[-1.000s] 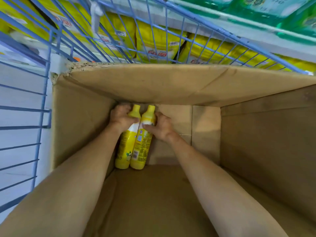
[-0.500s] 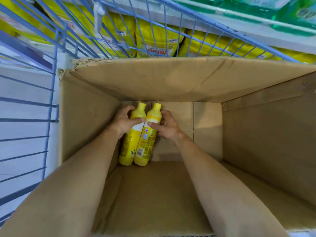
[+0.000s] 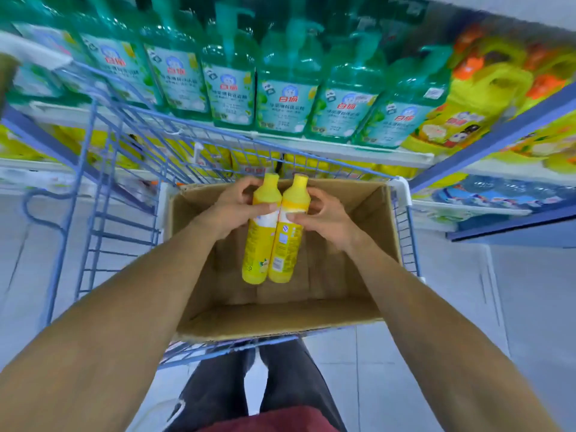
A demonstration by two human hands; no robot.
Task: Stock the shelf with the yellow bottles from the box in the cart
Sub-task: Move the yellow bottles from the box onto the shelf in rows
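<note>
Shelf [image 3: 343, 148] behind, box [image 3: 280, 319] below; yellow bottles [image 3: 271, 241] touching, left hand [image 3: 233, 212] and right hand [image 3: 325, 218] fingers [image 3: 315, 196] curled round their shoulders.

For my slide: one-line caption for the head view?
Left hand and right hand hold two yellow plastic bottles side by side over the open cardboard box in the blue wire cart.

Left hand [image 3: 233, 210] grips left yellow bottle [image 3: 256, 254]; right hand [image 3: 325, 218] grips right yellow bottle [image 3: 285, 247]. Bottles touching, upright, over box [image 3: 383, 226] in blue cart [image 3: 103, 194]. Green bottles [image 3: 285, 101] on shelf [image 3: 343, 148] beyond.
</note>
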